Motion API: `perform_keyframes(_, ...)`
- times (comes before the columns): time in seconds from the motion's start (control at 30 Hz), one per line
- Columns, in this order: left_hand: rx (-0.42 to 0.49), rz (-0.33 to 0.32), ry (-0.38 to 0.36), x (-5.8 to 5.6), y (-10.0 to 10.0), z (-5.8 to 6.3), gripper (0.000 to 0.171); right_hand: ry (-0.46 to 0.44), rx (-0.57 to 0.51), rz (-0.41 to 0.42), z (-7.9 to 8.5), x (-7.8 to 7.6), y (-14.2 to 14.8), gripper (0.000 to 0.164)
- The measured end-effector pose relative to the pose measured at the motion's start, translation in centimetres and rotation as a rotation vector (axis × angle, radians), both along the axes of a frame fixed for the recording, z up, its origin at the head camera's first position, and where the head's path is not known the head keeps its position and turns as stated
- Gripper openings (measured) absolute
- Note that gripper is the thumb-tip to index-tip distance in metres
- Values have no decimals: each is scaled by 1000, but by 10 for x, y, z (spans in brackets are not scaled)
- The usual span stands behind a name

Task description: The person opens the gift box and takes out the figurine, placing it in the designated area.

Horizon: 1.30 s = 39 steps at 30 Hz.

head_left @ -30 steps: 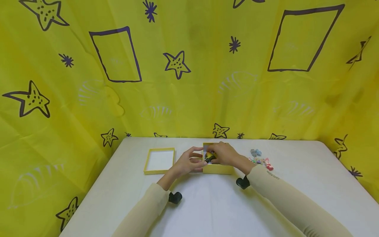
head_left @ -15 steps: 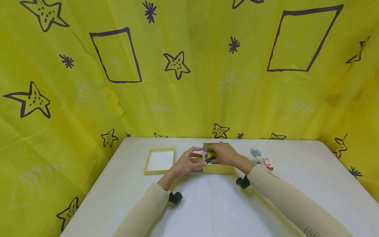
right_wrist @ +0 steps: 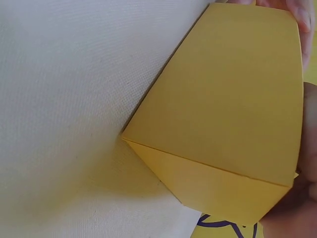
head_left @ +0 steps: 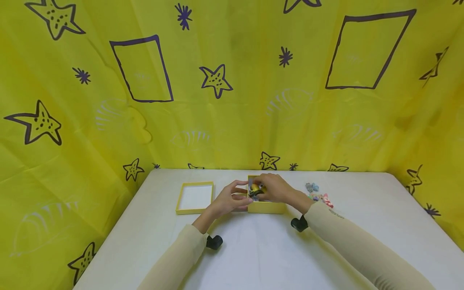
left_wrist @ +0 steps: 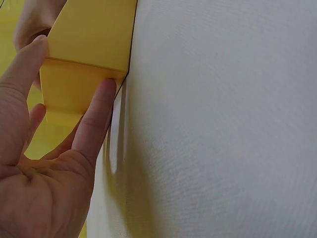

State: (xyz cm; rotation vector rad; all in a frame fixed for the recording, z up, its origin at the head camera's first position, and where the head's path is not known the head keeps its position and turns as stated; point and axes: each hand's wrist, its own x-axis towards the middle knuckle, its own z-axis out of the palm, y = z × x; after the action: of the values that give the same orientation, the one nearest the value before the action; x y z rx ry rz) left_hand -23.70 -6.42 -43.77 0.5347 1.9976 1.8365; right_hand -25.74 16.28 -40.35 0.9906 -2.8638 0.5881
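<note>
Left hand [head_left: 224,200], fingers spread, touches left side of yellow cardboard box [head_left: 266,208], presumably steadying it; inside box, right hand [head_left: 274,188], fingers curled, pinches small yellow-and-black toy [head_left: 255,189].

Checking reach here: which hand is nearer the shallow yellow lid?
Left. Left hand: just right of the lid, touching the box. Right hand: farther right, partly inside the box.

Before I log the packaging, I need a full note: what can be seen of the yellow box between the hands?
The yellow box has plain, straight walls that look like card, and a pale inside. It sits upright on the white table, top open. The left hand touches its left side; the right hand reaches in from above, at a yellow-and-black item. Much of the interior is hidden.
</note>
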Motion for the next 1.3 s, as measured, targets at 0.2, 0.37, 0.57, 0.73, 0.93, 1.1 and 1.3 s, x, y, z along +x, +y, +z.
perform_keyframes(0.2, -1, 5, -5, 0, 0, -1, 66, 16, -22, 3, 3, 2, 0, 46)
perform_keyframes(0.37, -4, 10, -9, 0, 0, -1, 65, 45, -12, -2, 6, 3, 3, 45)
perform_keyframes(0.57, 3, 4, -2, 0, 1, 1, 67, 60, 1, -25, 12, 4, 7, 45)
perform_keyframes(0.73, -23, 18, 10, 0, 1, 1, 68, 35, 25, -44, 20, 2, 12, 45)
perform_keyframes(0.93, -34, 27, 29, -1, 2, 1, 68, -3, -37, -41, 38, 4, 21, 45)
perform_keyframes(1.1, -35, 30, 25, -1, 2, 1, 68, 34, -111, -11, 48, 2, 30, 44)
perform_keyframes(1.3, -21, 30, 14, -1, 1, 0, 69, 44, -196, -6, 58, 4, 36, 45)
